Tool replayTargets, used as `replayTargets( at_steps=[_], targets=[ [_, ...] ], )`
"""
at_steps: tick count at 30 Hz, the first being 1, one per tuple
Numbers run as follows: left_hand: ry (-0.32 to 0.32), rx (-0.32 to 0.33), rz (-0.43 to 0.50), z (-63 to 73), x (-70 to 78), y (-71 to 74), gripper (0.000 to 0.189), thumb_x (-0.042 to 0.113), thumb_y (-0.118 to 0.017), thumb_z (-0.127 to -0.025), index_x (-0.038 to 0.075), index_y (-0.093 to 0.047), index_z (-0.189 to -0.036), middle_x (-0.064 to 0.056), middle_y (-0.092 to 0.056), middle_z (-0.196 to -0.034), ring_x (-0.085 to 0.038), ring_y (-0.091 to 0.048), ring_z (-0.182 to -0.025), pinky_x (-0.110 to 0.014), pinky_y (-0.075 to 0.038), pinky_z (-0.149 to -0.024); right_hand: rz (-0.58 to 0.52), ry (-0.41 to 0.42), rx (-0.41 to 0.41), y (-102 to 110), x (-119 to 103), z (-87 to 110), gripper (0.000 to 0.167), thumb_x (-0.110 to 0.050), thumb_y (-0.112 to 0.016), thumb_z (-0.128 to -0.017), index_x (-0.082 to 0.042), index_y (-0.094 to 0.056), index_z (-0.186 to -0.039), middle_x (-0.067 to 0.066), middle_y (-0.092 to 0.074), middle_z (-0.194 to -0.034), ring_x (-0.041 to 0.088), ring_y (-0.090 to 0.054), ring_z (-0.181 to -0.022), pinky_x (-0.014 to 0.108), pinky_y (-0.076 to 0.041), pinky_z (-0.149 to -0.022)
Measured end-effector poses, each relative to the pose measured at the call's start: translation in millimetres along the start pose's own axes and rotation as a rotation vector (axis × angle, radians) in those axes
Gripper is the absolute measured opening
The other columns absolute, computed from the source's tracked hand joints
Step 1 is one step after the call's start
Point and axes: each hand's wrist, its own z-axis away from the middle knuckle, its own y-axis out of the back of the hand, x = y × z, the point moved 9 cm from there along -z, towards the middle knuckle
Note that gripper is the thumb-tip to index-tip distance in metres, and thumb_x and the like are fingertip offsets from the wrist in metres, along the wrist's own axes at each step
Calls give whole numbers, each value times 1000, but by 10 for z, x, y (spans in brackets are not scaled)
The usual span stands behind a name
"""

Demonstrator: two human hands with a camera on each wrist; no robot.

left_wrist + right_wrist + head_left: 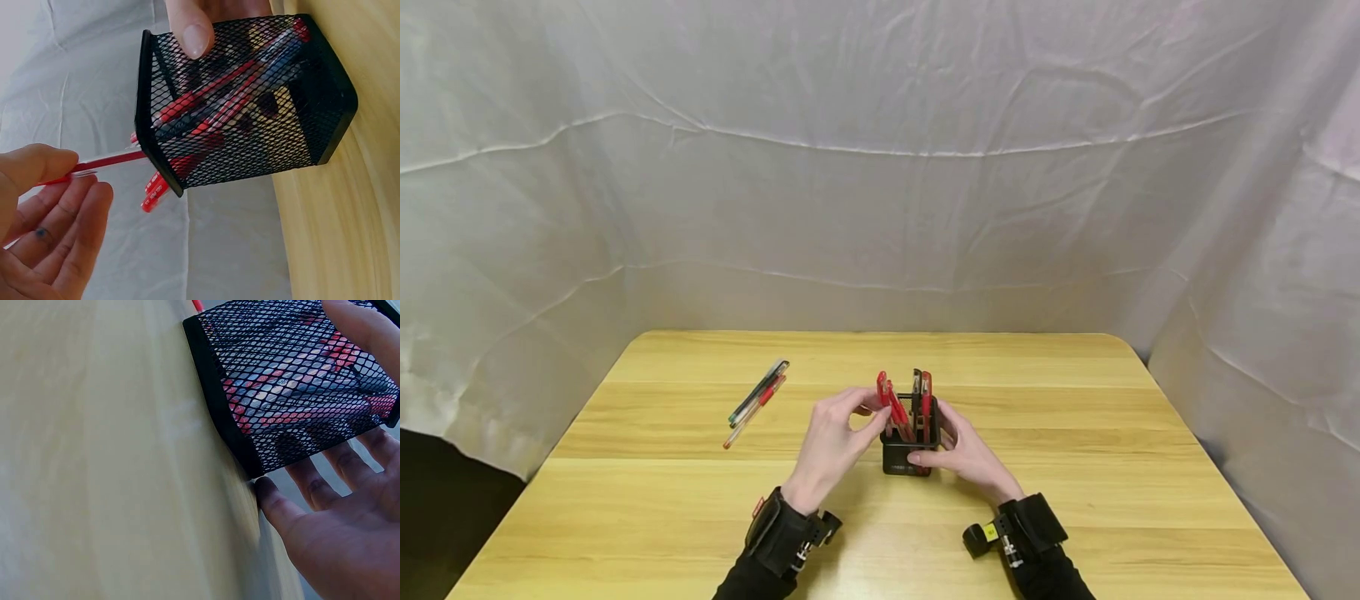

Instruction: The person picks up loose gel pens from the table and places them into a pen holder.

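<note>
A black mesh pen holder [895, 458] stands on the table with several red pens and a black pen [916, 392] upright in it. My right hand [968, 454] grips the holder from its right side, thumb across the front and fingers behind the mesh [287, 381]. At the holder's mouth, my left hand [835, 437] pinches a red pen [115, 160] between thumb and fingertips. In the left wrist view that pen's other end reaches in past the rim. Other red pens [156, 194] lean out over the rim beside it.
On the wooden table [1075, 433], left of my hands, lie several loose pens: a red-gripped one [763, 398] and darker ones [752, 400] next to it. Pale cloth [880, 208] hangs behind the table and along both sides.
</note>
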Motion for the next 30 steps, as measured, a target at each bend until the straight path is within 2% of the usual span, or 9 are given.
replayTargets(
  at_steps=[6, 12, 14, 17, 25, 30],
  targets=[
    [45, -36, -57, 10, -35, -56, 6, 10, -75, -87, 7, -73, -93, -6, -76, -85, -17, -71, -76, -32, -59, -68, 1, -1, 5, 3, -3, -2, 96, -19, -83, -82, -24, -26, -159, 8, -20, -169, 37, -13, -157, 62, -12, -125],
    [105, -57, -143, 35, -99, -86, 12, 17, -76, -88, 8, -75, -96, -4, -75, -90, -14, -64, -65, -15, -44, -54, 5, -19, 9, 5, 16, 1, 98, -21, -84, -83, -23, -24, -160, 9, -19, -169, 36, -12, -157, 60, -12, -126],
    [127, -62, -164, 45, -122, -93, 14, 19, -77, -87, 9, -75, -97, -4, -74, -92, -13, -62, -63, -12, -41, -53, 4, -23, 10, 5, 20, 0, 98, -21, -84, -83, -22, -24, -160, 9, -19, -169, 36, -12, -157, 60, -12, -126],
    [153, -71, -178, 56, -147, -102, 17, 23, -77, -87, 10, -75, -98, -3, -74, -96, -13, -63, -64, -13, -43, -54, 4, -26, 11, 6, 26, 0, 99, -21, -84, -82, -22, -24, -160, 8, -20, -169, 36, -13, -157, 59, -13, -126],
    [187, -101, -218, 77, -179, -137, 15, 24, -77, -87, 12, -76, -96, -3, -72, -97, -17, -65, -74, -14, -42, -55, 4, -14, 3, 3, 20, 2, 97, -20, -83, -83, -22, -25, -160, 9, -22, -168, 36, -14, -157, 59, -13, -126],
    [225, -67, -224, 73, -221, -84, 23, 29, -78, -87, 12, -77, -102, -3, -73, -98, -15, -64, -76, -14, -42, -59, 11, -17, 5, 6, 18, 1, 97, -20, -83, -83, -23, -24, -160, 8, -20, -169, 35, -12, -157, 60, -12, -126]
  ],
)
